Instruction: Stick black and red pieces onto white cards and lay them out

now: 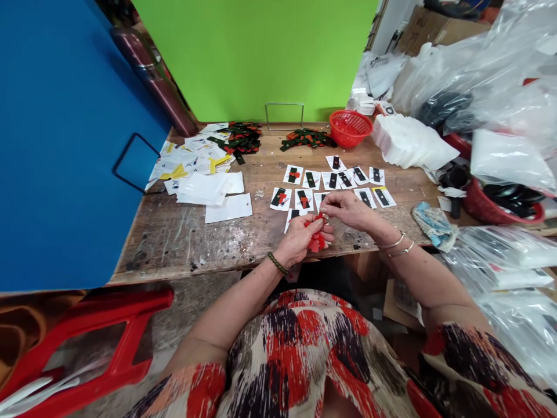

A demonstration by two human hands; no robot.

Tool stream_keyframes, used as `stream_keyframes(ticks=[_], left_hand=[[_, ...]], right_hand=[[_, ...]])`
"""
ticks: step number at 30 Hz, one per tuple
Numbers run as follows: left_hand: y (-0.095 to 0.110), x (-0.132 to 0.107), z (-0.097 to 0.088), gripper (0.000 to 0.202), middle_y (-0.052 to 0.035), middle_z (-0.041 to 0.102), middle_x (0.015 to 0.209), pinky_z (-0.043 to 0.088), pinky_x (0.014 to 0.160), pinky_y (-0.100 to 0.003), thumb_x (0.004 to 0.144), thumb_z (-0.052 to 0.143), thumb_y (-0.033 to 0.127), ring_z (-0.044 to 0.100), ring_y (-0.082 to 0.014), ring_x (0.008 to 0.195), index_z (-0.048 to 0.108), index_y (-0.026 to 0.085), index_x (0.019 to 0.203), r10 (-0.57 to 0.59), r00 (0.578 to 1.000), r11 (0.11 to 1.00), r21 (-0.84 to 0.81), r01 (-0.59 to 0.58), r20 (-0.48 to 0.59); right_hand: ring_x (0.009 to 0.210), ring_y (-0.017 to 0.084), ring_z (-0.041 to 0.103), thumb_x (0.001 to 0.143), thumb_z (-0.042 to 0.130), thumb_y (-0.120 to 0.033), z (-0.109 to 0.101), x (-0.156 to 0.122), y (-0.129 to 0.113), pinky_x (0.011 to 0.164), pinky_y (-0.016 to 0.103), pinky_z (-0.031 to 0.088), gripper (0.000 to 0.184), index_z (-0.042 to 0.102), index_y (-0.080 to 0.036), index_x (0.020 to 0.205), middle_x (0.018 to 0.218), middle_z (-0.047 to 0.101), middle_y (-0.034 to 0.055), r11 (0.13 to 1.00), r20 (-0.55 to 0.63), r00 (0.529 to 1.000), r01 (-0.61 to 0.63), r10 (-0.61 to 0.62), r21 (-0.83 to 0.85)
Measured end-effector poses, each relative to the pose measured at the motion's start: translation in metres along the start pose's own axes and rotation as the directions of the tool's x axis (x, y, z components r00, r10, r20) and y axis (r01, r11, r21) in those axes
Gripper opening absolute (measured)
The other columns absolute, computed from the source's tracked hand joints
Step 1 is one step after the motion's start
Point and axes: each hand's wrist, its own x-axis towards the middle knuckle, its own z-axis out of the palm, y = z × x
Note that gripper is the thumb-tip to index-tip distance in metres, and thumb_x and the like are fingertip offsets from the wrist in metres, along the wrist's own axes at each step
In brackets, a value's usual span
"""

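Note:
Near the table's front edge, my left hand (304,237) is closed round several small red pieces (316,241), whose exact kind I cannot make out. My right hand (348,210) is beside it, thumb and fingers pinched just above the red pieces; what they grip, if anything, is too small to tell. Beyond both hands lie rows of white printed cards (292,174), each with a dark strip on it. A few of the strips carry a red piece (303,200) on top. My hands partly cover the nearest cards.
Piles of dark and red strips (243,139) lie at the back, near a red basket (350,129). Loose papers (191,157) and white sheets (228,208) spread at left. A cloth (433,223), plastic bags (500,255) and a red tub (500,212) crowd the right side.

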Motion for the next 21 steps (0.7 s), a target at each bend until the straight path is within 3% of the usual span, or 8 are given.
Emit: stream_keyframes(ticks=[4, 7, 10, 13, 17, 19, 21], left_hand=[[-0.001, 0.001, 0.009, 0.007, -0.0091, 0.074, 0.076, 0.051, 0.048, -0.020, 0.094, 0.063, 0.014, 0.070, -0.0135, 0.057, 0.064, 0.009, 0.089, -0.034, 0.999, 0.998, -0.057, 0.036, 0.035], [0.001, 0.003, 0.012, 0.012, -0.0118, 0.076, 0.081, 0.052, 0.051, -0.019, 0.097, 0.057, 0.012, 0.070, -0.0125, 0.060, 0.066, 0.008, 0.088, -0.059, 0.998, 0.984, -0.167, 0.061, 0.016], [0.004, 0.006, 0.013, 0.018, -0.0136, 0.077, 0.087, 0.056, 0.058, -0.019, 0.099, 0.053, 0.012, 0.072, -0.0130, 0.067, 0.067, 0.008, 0.089, -0.078, 0.997, 0.961, -0.266, 0.072, -0.014], [0.007, 0.009, 0.015, 0.018, -0.0116, 0.077, 0.091, 0.059, 0.067, -0.020, 0.094, 0.051, 0.001, 0.074, -0.0133, 0.075, 0.067, 0.009, 0.092, -0.099, 0.995, 0.948, -0.307, 0.088, -0.021], [0.006, 0.011, 0.017, 0.021, -0.0140, 0.077, 0.097, 0.061, 0.085, -0.027, 0.089, 0.051, -0.006, 0.076, -0.0163, 0.084, 0.065, 0.008, 0.097, -0.075, 0.997, 0.956, -0.284, 0.068, -0.012], [0.003, 0.012, 0.018, 0.018, -0.0152, 0.077, 0.098, 0.062, 0.088, -0.033, 0.090, 0.054, -0.003, 0.077, -0.0191, 0.085, 0.064, 0.008, 0.100, -0.051, 0.999, 0.963, -0.264, 0.047, -0.006], [0.000, 0.013, 0.019, 0.018, -0.0142, 0.077, 0.096, 0.063, 0.084, -0.035, 0.090, 0.057, -0.001, 0.077, -0.0201, 0.082, 0.062, 0.009, 0.104, -0.031, 0.999, 0.970, -0.240, 0.032, 0.007]], right_hand=[[0.061, 0.013, 0.044, 0.085, 0.063, -0.034, -0.029, -0.002, 0.016, 0.062, 0.030, 0.035, 0.020, 0.064, -0.019, 0.072, 0.064, 0.057, -0.0015, 0.992, -0.229, 0.972, -0.067, 0.041, -0.107], [0.059, 0.013, 0.042, 0.081, 0.064, -0.026, -0.045, 0.003, 0.043, 0.061, 0.029, 0.034, 0.023, 0.061, -0.019, 0.059, 0.056, 0.053, -0.0017, 0.949, -0.280, 0.957, -0.149, 0.068, -0.277], [0.062, 0.015, 0.048, 0.079, 0.062, -0.022, -0.044, 0.006, 0.070, 0.063, 0.030, 0.036, 0.028, 0.057, -0.019, 0.052, 0.053, 0.051, -0.0004, 0.906, -0.275, 0.957, -0.195, 0.092, -0.375], [0.080, 0.021, 0.056, 0.075, 0.066, -0.020, -0.036, 0.007, 0.087, 0.073, 0.032, 0.043, 0.018, 0.062, -0.018, 0.057, 0.066, 0.059, 0.0043, 0.883, -0.350, 0.936, -0.190, 0.032, -0.429], [0.086, 0.023, 0.058, 0.073, 0.072, -0.024, -0.031, 0.003, 0.085, 0.080, 0.035, 0.046, 0.007, 0.070, -0.017, 0.074, 0.087, 0.065, 0.0085, 0.888, -0.439, 0.898, -0.198, -0.005, -0.415], [0.081, 0.020, 0.058, 0.078, 0.069, -0.028, -0.031, -0.002, 0.072, 0.078, 0.036, 0.047, 0.011, 0.073, -0.017, 0.081, 0.087, 0.066, 0.0075, 0.931, -0.390, 0.921, -0.146, 0.003, -0.336], [0.076, 0.018, 0.058, 0.084, 0.066, -0.034, -0.029, -0.010, 0.054, 0.075, 0.035, 0.046, 0.017, 0.073, -0.018, 0.087, 0.084, 0.068, 0.0054, 0.976, -0.267, 0.964, -0.060, 0.002, -0.209]])
